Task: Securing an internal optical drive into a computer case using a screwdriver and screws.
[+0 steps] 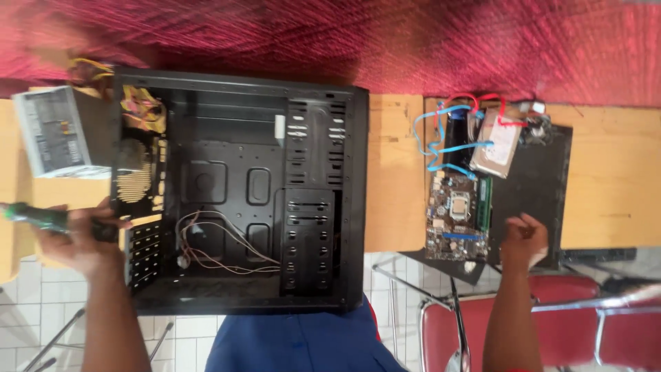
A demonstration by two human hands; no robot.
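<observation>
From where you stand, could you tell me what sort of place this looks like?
Probably a classroom or workshop used for computer repair: an opened computer case lies on a wooden desk, with a bare motherboard alongside and red chairs nearby.

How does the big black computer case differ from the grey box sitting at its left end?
The computer case is black, far larger and lies open, showing loose wires inside; the grey power supply box is pale, much smaller and closed. The case spans the wooden table's middle, while the box sits at its left edge. Both are boxy metal housings. The left hand grips a green-handled screwdriver beside them.
</observation>
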